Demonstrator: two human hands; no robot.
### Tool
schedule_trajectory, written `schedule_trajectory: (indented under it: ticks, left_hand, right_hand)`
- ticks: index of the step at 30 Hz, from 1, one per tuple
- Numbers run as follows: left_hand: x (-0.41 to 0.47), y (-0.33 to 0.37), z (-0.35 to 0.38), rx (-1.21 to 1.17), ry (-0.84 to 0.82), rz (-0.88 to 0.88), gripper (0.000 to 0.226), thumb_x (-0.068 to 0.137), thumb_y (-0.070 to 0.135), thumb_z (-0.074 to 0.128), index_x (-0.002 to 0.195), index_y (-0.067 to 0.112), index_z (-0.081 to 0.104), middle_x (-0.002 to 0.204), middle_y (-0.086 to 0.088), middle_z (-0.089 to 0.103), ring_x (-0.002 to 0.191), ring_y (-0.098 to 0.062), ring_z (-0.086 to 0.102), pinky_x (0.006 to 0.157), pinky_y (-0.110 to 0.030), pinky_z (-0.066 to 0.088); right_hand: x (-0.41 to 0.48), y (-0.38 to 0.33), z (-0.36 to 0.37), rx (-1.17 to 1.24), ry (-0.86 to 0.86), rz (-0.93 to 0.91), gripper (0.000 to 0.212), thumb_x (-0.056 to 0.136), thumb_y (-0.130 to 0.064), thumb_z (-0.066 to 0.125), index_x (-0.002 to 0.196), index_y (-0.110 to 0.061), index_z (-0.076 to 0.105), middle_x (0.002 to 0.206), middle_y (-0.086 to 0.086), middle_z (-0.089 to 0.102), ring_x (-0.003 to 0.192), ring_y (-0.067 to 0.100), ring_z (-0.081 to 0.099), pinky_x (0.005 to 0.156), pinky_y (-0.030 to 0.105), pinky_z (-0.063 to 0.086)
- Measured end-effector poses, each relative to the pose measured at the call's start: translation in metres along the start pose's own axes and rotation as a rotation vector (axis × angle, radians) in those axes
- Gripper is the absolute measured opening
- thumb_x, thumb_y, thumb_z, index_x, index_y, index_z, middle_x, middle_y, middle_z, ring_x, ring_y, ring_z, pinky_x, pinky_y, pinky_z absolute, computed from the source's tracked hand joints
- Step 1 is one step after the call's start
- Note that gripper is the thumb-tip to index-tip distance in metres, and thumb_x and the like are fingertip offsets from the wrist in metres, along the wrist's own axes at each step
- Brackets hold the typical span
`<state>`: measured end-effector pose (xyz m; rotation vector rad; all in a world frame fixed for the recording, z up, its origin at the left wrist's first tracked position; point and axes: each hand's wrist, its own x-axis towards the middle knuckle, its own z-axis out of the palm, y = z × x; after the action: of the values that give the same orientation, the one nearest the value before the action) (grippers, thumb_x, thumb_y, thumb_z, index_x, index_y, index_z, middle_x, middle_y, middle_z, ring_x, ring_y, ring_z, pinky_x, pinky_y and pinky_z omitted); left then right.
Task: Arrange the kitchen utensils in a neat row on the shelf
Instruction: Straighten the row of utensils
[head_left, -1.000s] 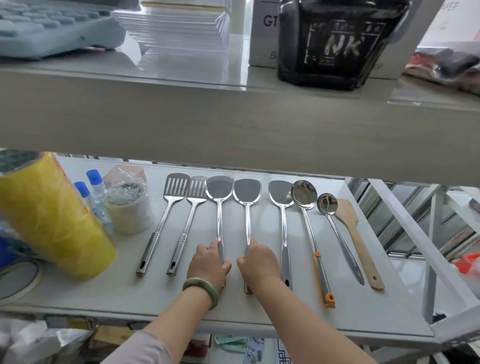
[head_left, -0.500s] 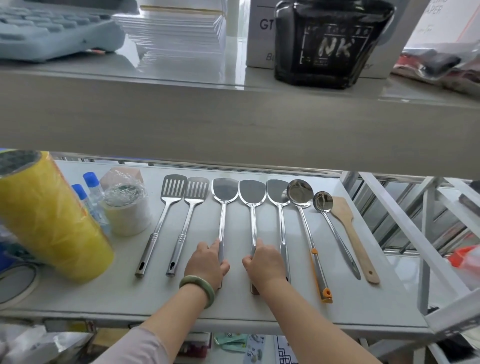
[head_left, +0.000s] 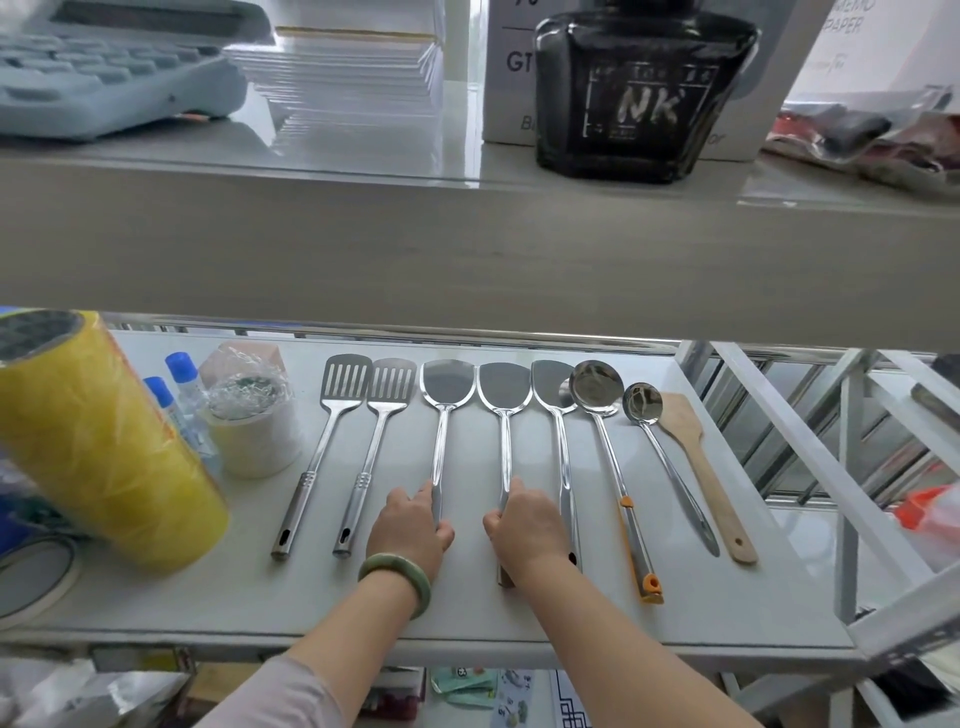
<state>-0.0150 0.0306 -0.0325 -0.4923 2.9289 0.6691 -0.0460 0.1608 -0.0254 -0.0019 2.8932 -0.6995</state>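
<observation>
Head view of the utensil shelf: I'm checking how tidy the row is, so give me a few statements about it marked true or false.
1. The flat wooden spatula lies at the right end of the row. True.
2. The left hand wears a green bangle. True.
3. Both hands rest on the two slotted steel turners. False: the left hand is on the third solid steel spatula, the right hand on the fourth solid steel spatula.
4. The orange-tipped steel ladle stands upright in a cup. False: it lies flat on the white shelf.
</observation>
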Motion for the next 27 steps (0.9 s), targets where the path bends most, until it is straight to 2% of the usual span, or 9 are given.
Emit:
schedule_trajectory:
  ticks: [4, 7, 9, 11, 13, 15, 18, 21, 27]
  left_hand:
    - [-0.002, -0.002, 0.002, 0.004, 0.029, -0.003, 0.058, 0.091, 0.033, 0.044, 0.146, 0.021, 0.028, 0.124, -0.012, 0.045, 0.108, -0.025, 0.055, 0.093, -0.031, 0.045]
    - [-0.003, -0.002, 0.000, 0.011, 0.031, -0.003, 0.058, 0.091, 0.034, 0.043, 0.145, 0.022, 0.028, 0.126, -0.009, 0.045, 0.108, -0.023, 0.056, 0.091, -0.031, 0.046]
    - [-0.006, -0.001, -0.001, 0.045, 0.066, -0.002, 0.059, 0.089, 0.037, 0.044, 0.144, 0.023, 0.029, 0.126, -0.008, 0.044, 0.108, -0.023, 0.055, 0.091, -0.032, 0.045]
    - [-0.009, 0.006, -0.001, 0.048, 0.164, 0.051, 0.058, 0.088, 0.038, 0.048, 0.141, 0.021, 0.034, 0.123, -0.007, 0.044, 0.109, -0.022, 0.052, 0.094, -0.032, 0.044]
    - [-0.013, 0.021, 0.002, -0.047, 0.259, 0.151, 0.053, 0.087, 0.034, 0.053, 0.137, 0.017, 0.042, 0.118, -0.006, 0.047, 0.109, -0.021, 0.050, 0.099, -0.031, 0.043]
    - [-0.017, 0.044, 0.007, -0.144, 0.277, 0.258, 0.049, 0.087, 0.026, 0.056, 0.133, 0.014, 0.047, 0.117, -0.007, 0.049, 0.109, -0.021, 0.052, 0.103, -0.029, 0.042]
    - [-0.028, 0.084, 0.019, -0.205, 0.188, 0.396, 0.048, 0.088, 0.023, 0.055, 0.135, 0.015, 0.045, 0.118, -0.003, 0.048, 0.105, -0.016, 0.053, 0.102, -0.023, 0.040]
    - [-0.038, 0.117, 0.035, -0.175, 0.081, 0.468, 0.050, 0.090, 0.028, 0.052, 0.138, 0.019, 0.039, 0.126, 0.000, 0.045, 0.108, -0.014, 0.053, 0.104, -0.023, 0.040]
    - [-0.048, 0.167, 0.059, -0.131, -0.131, 0.359, 0.060, 0.087, 0.043, 0.054, 0.140, 0.021, 0.035, 0.133, -0.002, 0.042, 0.115, -0.018, 0.053, 0.105, -0.031, 0.042]
  right_hand:
    - [0.001, 0.002, 0.002, -0.001, 0.005, -0.004, 0.029, 0.088, -0.020, 0.045, 0.111, -0.002, 0.049, 0.101, 0.015, 0.055, 0.081, 0.028, 0.044, 0.068, 0.030, 0.036]
    - [-0.001, 0.003, -0.002, 0.017, 0.047, -0.035, 0.033, 0.092, -0.030, 0.046, 0.111, -0.004, 0.052, 0.107, 0.017, 0.059, 0.095, 0.032, 0.056, 0.075, 0.033, 0.042]
    - [-0.002, 0.010, -0.012, 0.068, 0.137, -0.062, 0.036, 0.094, -0.032, 0.044, 0.116, -0.006, 0.054, 0.111, 0.018, 0.061, 0.104, 0.032, 0.056, 0.085, 0.035, 0.045]
    - [0.000, 0.023, -0.026, 0.115, 0.250, -0.071, 0.037, 0.095, -0.025, 0.044, 0.125, -0.006, 0.053, 0.114, 0.019, 0.061, 0.107, 0.033, 0.056, 0.091, 0.036, 0.044]
    - [0.004, 0.042, -0.042, 0.126, 0.349, -0.041, 0.035, 0.093, -0.017, 0.045, 0.125, -0.004, 0.054, 0.111, 0.021, 0.062, 0.104, 0.035, 0.057, 0.089, 0.037, 0.045]
    - [0.009, 0.066, -0.056, 0.115, 0.406, 0.017, 0.033, 0.091, -0.009, 0.046, 0.122, -0.003, 0.057, 0.107, 0.022, 0.061, 0.099, 0.037, 0.058, 0.086, 0.037, 0.047]
    - [0.012, 0.110, -0.075, 0.053, 0.400, 0.100, 0.037, 0.088, -0.003, 0.046, 0.124, -0.004, 0.056, 0.111, 0.022, 0.058, 0.098, 0.037, 0.058, 0.085, 0.039, 0.048]
    - [0.014, 0.150, -0.084, -0.093, 0.353, 0.105, 0.039, 0.086, -0.002, 0.046, 0.123, -0.008, 0.056, 0.117, 0.019, 0.056, 0.093, 0.036, 0.058, 0.079, 0.038, 0.051]
    - [0.019, 0.183, -0.087, -0.141, 0.271, 0.079, 0.017, 0.087, -0.015, 0.050, 0.092, -0.008, 0.064, 0.107, 0.017, 0.059, 0.087, 0.035, 0.058, 0.072, 0.035, 0.050]
